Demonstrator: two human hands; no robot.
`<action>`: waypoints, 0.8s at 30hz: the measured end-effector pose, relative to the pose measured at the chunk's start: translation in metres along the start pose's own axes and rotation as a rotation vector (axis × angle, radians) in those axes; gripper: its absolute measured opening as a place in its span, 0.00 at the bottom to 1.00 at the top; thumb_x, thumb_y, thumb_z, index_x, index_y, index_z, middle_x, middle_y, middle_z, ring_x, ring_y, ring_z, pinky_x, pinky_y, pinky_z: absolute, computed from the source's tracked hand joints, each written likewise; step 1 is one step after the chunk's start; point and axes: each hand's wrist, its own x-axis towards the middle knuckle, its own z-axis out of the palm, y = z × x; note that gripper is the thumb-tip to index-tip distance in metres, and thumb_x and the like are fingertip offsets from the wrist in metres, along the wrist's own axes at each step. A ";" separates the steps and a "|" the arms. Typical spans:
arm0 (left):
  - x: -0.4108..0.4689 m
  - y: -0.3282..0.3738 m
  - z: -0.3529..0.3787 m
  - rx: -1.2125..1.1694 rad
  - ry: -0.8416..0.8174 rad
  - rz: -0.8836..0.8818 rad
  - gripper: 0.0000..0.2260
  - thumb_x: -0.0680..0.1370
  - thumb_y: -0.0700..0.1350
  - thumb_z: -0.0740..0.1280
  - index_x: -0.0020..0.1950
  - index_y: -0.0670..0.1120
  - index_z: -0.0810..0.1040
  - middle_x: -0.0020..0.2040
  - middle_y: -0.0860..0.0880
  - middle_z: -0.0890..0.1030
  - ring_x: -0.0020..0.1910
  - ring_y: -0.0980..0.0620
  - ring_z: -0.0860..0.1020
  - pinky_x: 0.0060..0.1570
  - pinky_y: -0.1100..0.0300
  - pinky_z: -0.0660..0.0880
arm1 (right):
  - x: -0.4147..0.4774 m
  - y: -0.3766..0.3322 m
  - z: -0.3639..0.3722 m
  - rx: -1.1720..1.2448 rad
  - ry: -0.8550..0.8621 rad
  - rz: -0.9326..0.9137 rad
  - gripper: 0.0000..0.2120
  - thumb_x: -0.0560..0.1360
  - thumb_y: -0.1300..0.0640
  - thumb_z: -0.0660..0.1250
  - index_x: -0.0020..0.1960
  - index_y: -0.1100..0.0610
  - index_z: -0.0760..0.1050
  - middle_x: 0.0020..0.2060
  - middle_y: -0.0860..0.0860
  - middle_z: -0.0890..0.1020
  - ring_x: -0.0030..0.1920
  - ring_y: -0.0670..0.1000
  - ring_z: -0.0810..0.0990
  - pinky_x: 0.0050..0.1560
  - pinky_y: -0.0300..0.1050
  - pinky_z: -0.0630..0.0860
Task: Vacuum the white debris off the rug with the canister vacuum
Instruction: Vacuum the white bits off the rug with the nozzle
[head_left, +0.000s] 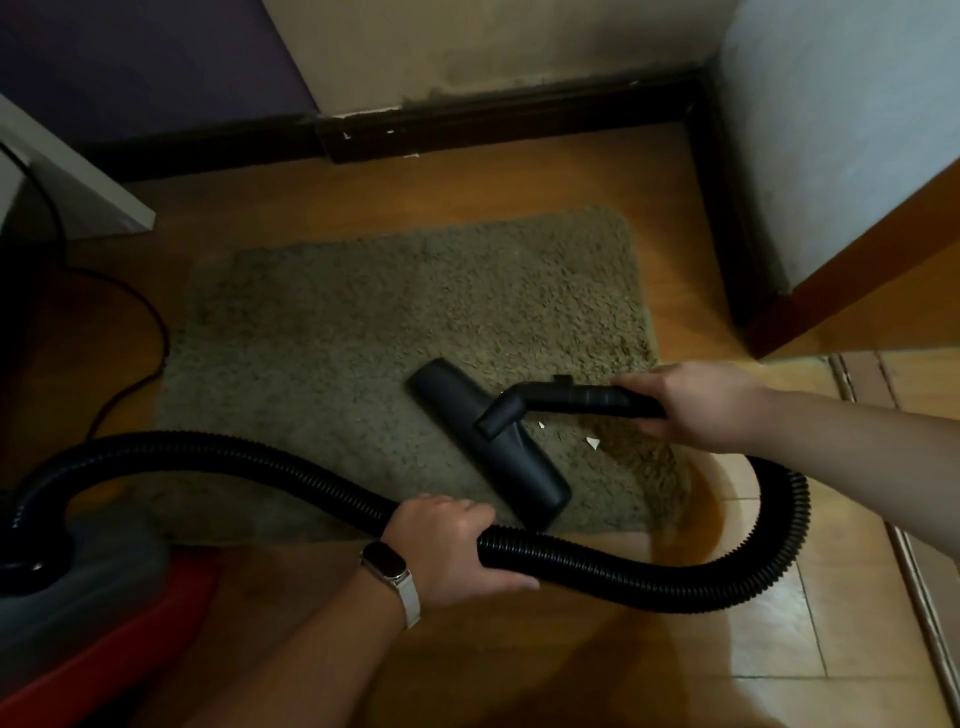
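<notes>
**Rug far half open, near edge crowded**

Far and left rug (363, 312) lies bare. Floor head (488, 447) sits diagonal on near right, handle (576, 397) above it, white debris (592, 442) just beside. Hose (727, 590) loops round near edge and right side. Canister (78, 597) blocks near left; cable (153, 332) trails left.

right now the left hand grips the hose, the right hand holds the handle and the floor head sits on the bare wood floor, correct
Not quite: the head view shows the floor head on the rug, not bare floor. The left hand does grip the hose and the right hand holds the handle.
</notes>
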 end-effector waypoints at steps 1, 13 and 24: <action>-0.001 0.001 0.000 -0.004 -0.003 -0.007 0.33 0.66 0.81 0.52 0.37 0.53 0.77 0.32 0.57 0.78 0.31 0.57 0.77 0.32 0.62 0.72 | -0.003 0.007 0.000 0.005 0.005 0.034 0.25 0.77 0.43 0.64 0.72 0.41 0.65 0.45 0.45 0.79 0.41 0.48 0.79 0.40 0.45 0.77; -0.012 0.008 0.004 -0.041 -0.061 0.005 0.32 0.66 0.81 0.53 0.37 0.53 0.76 0.32 0.57 0.78 0.31 0.57 0.78 0.32 0.60 0.76 | -0.018 0.023 0.003 0.126 0.173 0.163 0.25 0.75 0.45 0.67 0.71 0.43 0.69 0.34 0.42 0.77 0.33 0.45 0.77 0.35 0.45 0.79; 0.004 0.003 -0.001 -0.018 -0.032 -0.001 0.30 0.66 0.80 0.56 0.36 0.53 0.75 0.31 0.57 0.76 0.31 0.57 0.77 0.32 0.61 0.74 | -0.030 0.025 0.003 0.050 0.019 0.191 0.24 0.76 0.43 0.65 0.71 0.41 0.66 0.41 0.44 0.77 0.39 0.47 0.77 0.39 0.46 0.78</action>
